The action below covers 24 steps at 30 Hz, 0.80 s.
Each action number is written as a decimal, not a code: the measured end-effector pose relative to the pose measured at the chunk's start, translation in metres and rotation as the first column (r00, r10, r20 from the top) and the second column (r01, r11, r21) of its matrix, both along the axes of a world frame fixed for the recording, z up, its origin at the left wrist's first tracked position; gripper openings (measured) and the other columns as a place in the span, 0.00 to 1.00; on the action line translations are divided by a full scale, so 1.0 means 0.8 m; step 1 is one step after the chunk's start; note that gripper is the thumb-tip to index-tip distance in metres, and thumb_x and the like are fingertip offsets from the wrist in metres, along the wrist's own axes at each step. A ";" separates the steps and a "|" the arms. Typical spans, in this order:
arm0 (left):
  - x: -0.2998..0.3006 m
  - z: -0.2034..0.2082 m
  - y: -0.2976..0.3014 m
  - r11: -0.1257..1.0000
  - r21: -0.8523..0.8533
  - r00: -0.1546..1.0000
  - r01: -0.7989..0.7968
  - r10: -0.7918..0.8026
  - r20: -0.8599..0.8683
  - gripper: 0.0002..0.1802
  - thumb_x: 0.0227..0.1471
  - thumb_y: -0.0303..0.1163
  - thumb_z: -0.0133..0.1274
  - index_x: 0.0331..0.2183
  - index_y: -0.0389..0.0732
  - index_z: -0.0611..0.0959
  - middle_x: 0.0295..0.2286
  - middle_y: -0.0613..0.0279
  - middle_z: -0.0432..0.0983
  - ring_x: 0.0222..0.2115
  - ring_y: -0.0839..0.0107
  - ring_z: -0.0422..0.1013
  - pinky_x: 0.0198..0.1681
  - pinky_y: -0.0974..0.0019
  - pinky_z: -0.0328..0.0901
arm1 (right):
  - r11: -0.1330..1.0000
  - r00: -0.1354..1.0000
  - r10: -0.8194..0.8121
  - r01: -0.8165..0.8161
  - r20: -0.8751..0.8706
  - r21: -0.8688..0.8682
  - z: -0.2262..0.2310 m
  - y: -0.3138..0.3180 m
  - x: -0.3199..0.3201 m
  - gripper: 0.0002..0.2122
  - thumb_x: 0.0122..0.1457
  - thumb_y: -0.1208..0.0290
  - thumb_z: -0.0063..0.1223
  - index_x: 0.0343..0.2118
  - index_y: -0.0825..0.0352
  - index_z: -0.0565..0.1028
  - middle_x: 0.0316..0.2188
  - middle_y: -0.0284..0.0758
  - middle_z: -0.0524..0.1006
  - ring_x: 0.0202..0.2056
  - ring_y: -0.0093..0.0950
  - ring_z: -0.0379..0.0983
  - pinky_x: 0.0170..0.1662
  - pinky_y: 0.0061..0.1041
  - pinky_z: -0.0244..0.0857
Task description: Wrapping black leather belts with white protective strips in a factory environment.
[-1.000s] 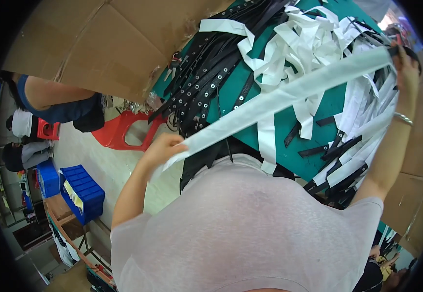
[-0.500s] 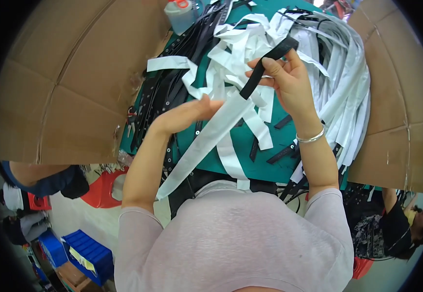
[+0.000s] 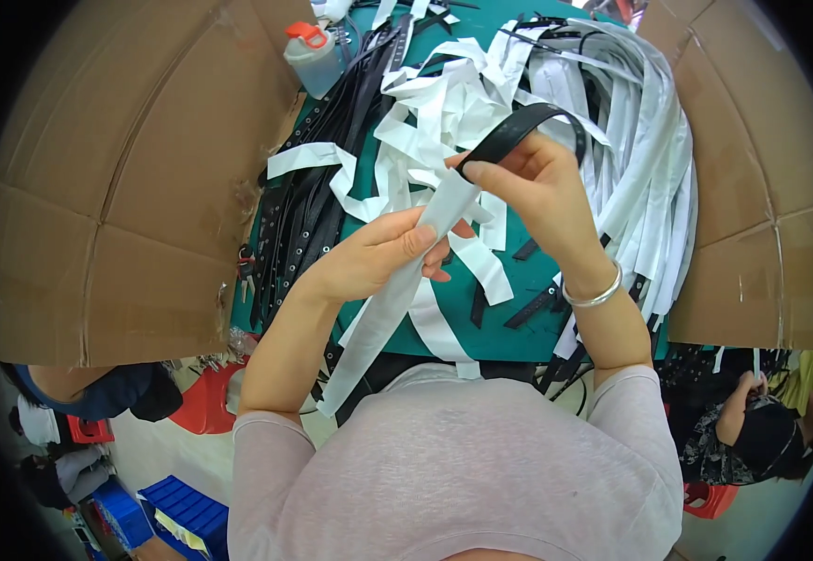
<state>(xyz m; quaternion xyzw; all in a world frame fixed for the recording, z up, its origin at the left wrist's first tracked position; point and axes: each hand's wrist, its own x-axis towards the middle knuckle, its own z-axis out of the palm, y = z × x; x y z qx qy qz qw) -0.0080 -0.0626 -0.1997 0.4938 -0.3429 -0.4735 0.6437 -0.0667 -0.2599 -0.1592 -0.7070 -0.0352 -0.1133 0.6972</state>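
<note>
A black strap (image 3: pixel 516 128) arches over my right hand (image 3: pixel 549 198), whose thumb and fingers pinch it where it meets a long white strip. My left hand (image 3: pixel 383 254) is closed around that white strip (image 3: pixel 380 323) a little lower down. The strip's far end hangs past the table's front edge toward my lap. I cannot tell whether the white part is a sleeve around the strap or a backing on it. Under my hands lies a tangle of loose white strips (image 3: pixel 425 103), with short black offcuts (image 3: pixel 530 310) near it.
Eyeleted black straps (image 3: pixel 308 210) lie in a bundle on the green table (image 3: pixel 444 332) at left, keys (image 3: pixel 246 266) beside them. White-wrapped straps (image 3: pixel 664 178) are heaped at right. A bottle with a red lid (image 3: pixel 313 61) stands far left. Cardboard walls (image 3: pixel 168 215) flank both sides.
My left hand, loose beside the white strip before, now grips it. My right hand's hold is nearer the seam between black and white, and the black end curls into an arch.
</note>
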 end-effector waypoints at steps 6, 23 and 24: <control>0.000 0.005 0.023 0.994 0.108 0.998 0.009 -0.016 0.067 0.25 0.59 0.47 0.39 0.46 0.35 0.71 0.24 0.71 0.60 0.28 0.79 0.60 0.41 0.66 0.64 | 0.906 0.997 0.050 -0.024 -0.051 0.423 -0.010 -0.026 0.033 0.14 0.58 0.61 0.49 0.39 0.67 0.74 0.35 0.35 0.78 0.36 0.21 0.72 0.37 0.17 0.66; 0.020 0.039 0.015 0.998 -0.016 0.996 -0.062 0.063 0.065 0.28 0.58 0.49 0.40 0.45 0.32 0.71 0.26 0.71 0.62 0.29 0.80 0.62 0.40 0.68 0.65 | 0.986 0.986 0.165 -0.166 0.025 0.015 0.030 0.006 0.033 0.08 0.51 0.71 0.56 0.33 0.68 0.77 0.29 0.31 0.77 0.30 0.15 0.70 0.35 0.15 0.64; 0.018 0.038 0.015 0.999 0.014 0.996 -0.053 0.051 0.072 0.28 0.58 0.49 0.40 0.46 0.31 0.71 0.25 0.71 0.62 0.28 0.80 0.62 0.39 0.68 0.65 | 0.983 0.994 0.105 -0.107 0.023 0.151 0.026 -0.002 0.044 0.09 0.53 0.68 0.55 0.33 0.68 0.77 0.29 0.31 0.77 0.31 0.15 0.70 0.36 0.15 0.63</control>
